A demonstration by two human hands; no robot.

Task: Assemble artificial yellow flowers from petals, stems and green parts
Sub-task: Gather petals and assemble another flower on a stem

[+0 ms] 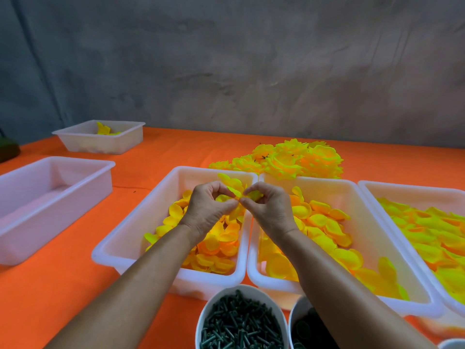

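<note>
While you are holding both hands together above seam between two petal trays (pixel 173 177), left hand (pixel 208 207) and right hand (pixel 270 210) are pinching yellow petal cluster (pixel 232 187), petals fanning up and away from fingertips; stem not visible.

Both hands raised over the white plastic tray of small yellow fabric petals (pixel 141 238), at frame centre. Left hand (pixel 210 207) and right hand (pixel 270 206) meet fingertip to fingertip, each pinching the yellow petal cluster (pixel 232 187) held between them. At 3 o'clock of that tray, touching it, a second white plastic tray of larger yellow petals (pixel 362 222). At 12 o'clock, a pile of finished yellow artificial flowers (pixel 289 159) on the orange tablecloth (pixel 63 285). At 6 o'clock, a white round bowl of dark green plastic stems (pixel 241 321).
</note>
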